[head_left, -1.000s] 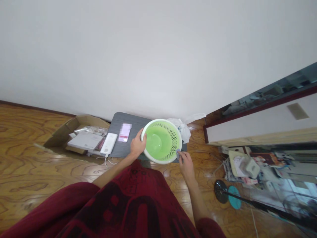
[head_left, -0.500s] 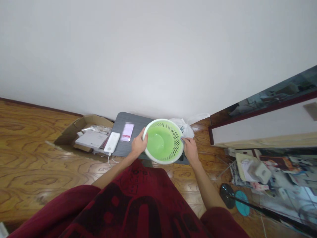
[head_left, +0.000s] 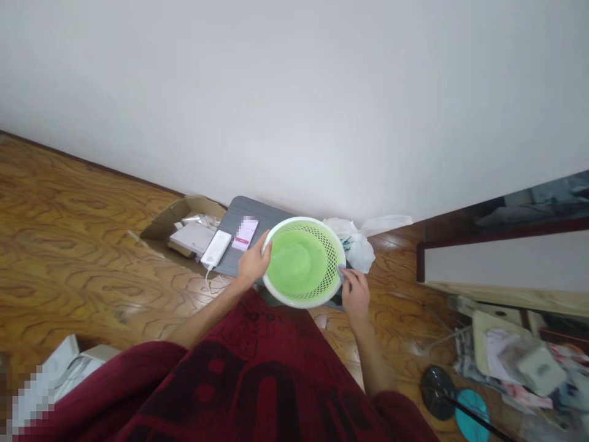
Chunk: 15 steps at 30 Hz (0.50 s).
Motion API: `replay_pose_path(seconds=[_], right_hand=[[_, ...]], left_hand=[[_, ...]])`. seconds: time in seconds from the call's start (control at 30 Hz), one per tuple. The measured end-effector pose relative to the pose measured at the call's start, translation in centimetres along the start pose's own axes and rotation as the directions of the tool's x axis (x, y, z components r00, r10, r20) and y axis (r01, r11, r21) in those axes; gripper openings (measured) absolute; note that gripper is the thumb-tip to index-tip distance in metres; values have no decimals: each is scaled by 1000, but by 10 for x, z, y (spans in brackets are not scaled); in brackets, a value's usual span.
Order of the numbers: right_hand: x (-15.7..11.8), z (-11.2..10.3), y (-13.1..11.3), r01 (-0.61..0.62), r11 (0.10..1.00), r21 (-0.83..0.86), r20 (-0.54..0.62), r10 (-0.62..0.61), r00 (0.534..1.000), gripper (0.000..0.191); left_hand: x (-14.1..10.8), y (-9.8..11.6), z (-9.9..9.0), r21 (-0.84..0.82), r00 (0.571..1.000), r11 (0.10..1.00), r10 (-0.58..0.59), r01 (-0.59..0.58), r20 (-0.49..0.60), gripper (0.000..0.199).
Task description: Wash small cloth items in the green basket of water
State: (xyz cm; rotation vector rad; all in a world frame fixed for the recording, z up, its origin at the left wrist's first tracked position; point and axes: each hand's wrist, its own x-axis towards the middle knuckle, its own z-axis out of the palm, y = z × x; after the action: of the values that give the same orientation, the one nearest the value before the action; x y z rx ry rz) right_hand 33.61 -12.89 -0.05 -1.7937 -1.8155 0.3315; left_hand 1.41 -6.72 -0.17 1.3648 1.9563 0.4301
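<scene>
A round green basket (head_left: 297, 264) with a white rim and perforated sides is held over a small grey table (head_left: 264, 212). My left hand (head_left: 254, 261) grips its rim on the left, thumb on the inside. At the right rim, my right hand (head_left: 356, 291) pinches a small greyish-blue piece, perhaps cloth, against the edge. Nothing lies inside the basket. On the table's left part are a phone (head_left: 245, 234) and a white power bank (head_left: 216, 249) with a cable.
White plastic bags (head_left: 359, 250) sit right of the basket by the wall. An open cardboard box (head_left: 159, 227) with packages stands at the left. Cluttered items (head_left: 510, 356) and a black pole with round bases (head_left: 437, 390) are at the lower right.
The view has turned and shifted. The basket looks slightly tilted compared with before, and my right hand with the small piece sits a little lower along the right rim. Both hands keep their hold.
</scene>
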Motion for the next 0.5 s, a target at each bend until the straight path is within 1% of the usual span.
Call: replay_pose_path(seconds=[0.07, 0.13, 0.23, 0.3, 0.4, 0.5], right_hand=[[-3, 0, -1, 4, 1000, 28, -3, -4, 1000, 39], [-3, 0, -1, 10, 998, 55, 4, -10, 1000, 39], [0, -1, 2, 36, 995, 92, 16, -38, 999, 39], [5, -1, 5, 59, 992, 108, 13, -60, 998, 38], [16, 3, 7, 86, 987, 132, 3, -87, 996, 39], [35, 10, 10, 113, 982, 152, -9, -113, 994, 40]], left_hand=[[-3, 5, 1, 4, 1000, 1000, -19, 19, -24, 57], [-6, 9, 4, -3, 996, 999, -49, 49, -74, 57], [-10, 14, 8, 3, 985, 996, -90, 92, -150, 55], [-10, 13, 10, 10, 978, 995, -96, 99, -183, 54], [-7, 8, 12, -37, 976, 999, -39, 32, -216, 52], [-3, 2, 13, -105, 970, 994, 12, -38, -241, 50]])
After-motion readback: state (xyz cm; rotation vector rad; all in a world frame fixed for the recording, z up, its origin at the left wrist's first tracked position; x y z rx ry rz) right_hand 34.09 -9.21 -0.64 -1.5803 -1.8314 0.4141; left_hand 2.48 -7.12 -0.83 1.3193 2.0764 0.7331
